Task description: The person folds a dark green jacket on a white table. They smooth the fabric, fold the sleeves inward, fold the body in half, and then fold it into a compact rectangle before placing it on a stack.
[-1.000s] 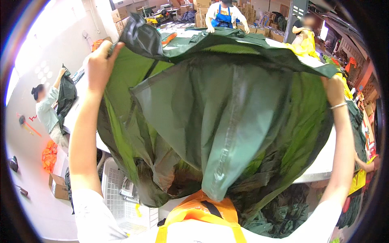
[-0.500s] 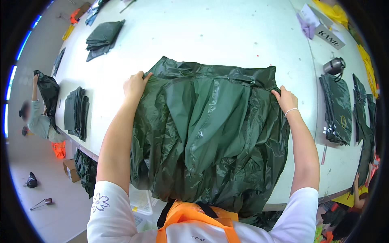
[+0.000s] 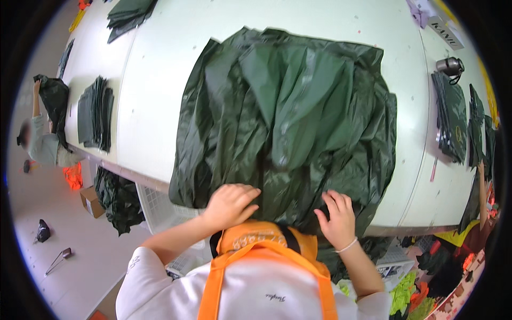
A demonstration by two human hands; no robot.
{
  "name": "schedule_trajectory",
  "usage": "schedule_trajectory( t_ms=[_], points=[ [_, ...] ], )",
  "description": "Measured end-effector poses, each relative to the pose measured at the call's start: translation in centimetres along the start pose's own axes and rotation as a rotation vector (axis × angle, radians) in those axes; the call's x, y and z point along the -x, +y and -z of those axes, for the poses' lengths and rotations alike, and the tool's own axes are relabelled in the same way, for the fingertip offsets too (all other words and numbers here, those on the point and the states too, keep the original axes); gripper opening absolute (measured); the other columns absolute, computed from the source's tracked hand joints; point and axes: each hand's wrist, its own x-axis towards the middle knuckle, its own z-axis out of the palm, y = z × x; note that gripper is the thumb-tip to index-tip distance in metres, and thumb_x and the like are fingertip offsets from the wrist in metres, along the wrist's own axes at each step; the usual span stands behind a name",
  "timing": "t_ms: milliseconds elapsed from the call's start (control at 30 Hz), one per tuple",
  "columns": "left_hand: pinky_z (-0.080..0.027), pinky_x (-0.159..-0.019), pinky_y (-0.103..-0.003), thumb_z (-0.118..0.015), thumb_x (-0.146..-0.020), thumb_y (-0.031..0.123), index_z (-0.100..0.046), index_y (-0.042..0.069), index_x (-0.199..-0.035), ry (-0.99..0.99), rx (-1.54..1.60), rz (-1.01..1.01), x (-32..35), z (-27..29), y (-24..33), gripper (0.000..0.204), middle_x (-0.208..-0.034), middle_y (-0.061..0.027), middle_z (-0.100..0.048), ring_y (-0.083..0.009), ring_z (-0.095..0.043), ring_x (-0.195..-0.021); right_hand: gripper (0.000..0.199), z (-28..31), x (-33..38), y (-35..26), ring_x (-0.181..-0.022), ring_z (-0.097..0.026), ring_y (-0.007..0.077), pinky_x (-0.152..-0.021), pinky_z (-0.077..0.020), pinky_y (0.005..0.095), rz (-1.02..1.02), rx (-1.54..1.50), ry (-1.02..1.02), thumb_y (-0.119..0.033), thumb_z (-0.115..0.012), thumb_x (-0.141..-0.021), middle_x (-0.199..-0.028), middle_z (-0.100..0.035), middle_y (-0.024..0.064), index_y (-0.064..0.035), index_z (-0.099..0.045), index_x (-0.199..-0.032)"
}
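A dark green, shiny waterproof garment [image 3: 314, 112] lies spread and creased over the white table. A smoother, lighter green panel with a taped seam runs down its middle, and its near edge hangs toward my apron. At the near left part of the cloth is my left hand [image 3: 230, 204], its fingers stretched out and thumb apart. My right hand [image 3: 337, 216], with a beaded bracelet at the wrist, is over the near right part, fingers spread. Neither hand grips the cloth; whether the fingertips touch it is hard to tell.
Folded dark green garments lie in a left stack [image 3: 96, 114] and a right stack [image 3: 450, 114]. A metal flask [image 3: 450, 66] stands beyond the right stack. A white crate [image 3: 160, 205] sits below the table's near edge. At far left a person [image 3: 45, 136] holds up dark cloth.
Both hands have let go of the garment's far corners and come back to its near edge. The garment lies farther up the table, its far edge now loose.
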Motion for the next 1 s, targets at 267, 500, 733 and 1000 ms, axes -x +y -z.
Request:
schedule_trajectory(
  t_ms=[267, 500, 733, 1000],
  points=[
    [-0.007, -0.109, -0.059, -0.075, -0.064, 0.051, -0.025, 0.010, -0.145, 0.279, -0.245, 0.232, 12.6, -4.9, -5.4, 0.104, -0.151, -0.0227, -0.014, -0.0384, -0.012, -0.141, 0.092, -9.3, 10.5, -3.0, -0.137, -0.009, 0.0502, -0.105, -0.0147, 0.0649, -0.284, 0.307, 0.168, -0.039, -0.077, -0.068, -0.150, -0.005, 0.0285, -0.0129, -0.032, -0.143],
    [-0.021, -0.108, -0.050, -0.082, -0.063, 0.037, -0.019, -0.002, -0.142, 0.498, -0.171, 0.740, 17.7, -7.8, -8.8, 0.109, -0.144, -0.0276, -0.021, -0.0431, -0.024, -0.132, 0.112, -11.8, 12.7, 2.1, -0.139, -0.013, 0.0420, -0.105, -0.0166, 0.0636, -0.681, 0.203, 0.409, -0.049, -0.077, -0.067, -0.151, -0.010, 0.0253, 0.0017, -0.014, -0.145],
    [-0.038, -0.085, -0.047, -0.066, -0.076, 0.009, -0.048, -0.003, -0.111, 0.530, -0.253, 0.697, 13.9, -9.4, -9.2, 0.041, -0.102, -0.0206, -0.054, -0.0413, -0.050, -0.100, 0.032, -12.0, 11.4, 5.3, -0.099, -0.052, 0.0389, -0.086, -0.0423, 0.0428, -0.478, -0.001, 0.543, -0.002, -0.059, -0.076, -0.104, -0.056, 0.0159, -0.0006, -0.056, -0.108],
    [-0.044, -0.081, -0.042, -0.054, -0.081, -0.002, -0.048, -0.001, -0.114, 0.743, -0.136, 0.719, 16.8, -2.8, -12.2, 0.034, -0.102, -0.0237, -0.056, -0.0429, -0.053, -0.097, 0.025, -6.7, 14.0, 10.1, -0.090, -0.053, 0.0447, -0.077, -0.0453, 0.0416, -0.328, 0.076, 0.631, 0.007, -0.054, -0.075, -0.094, -0.056, 0.0221, 0.0045, -0.055, -0.099]
  ],
)
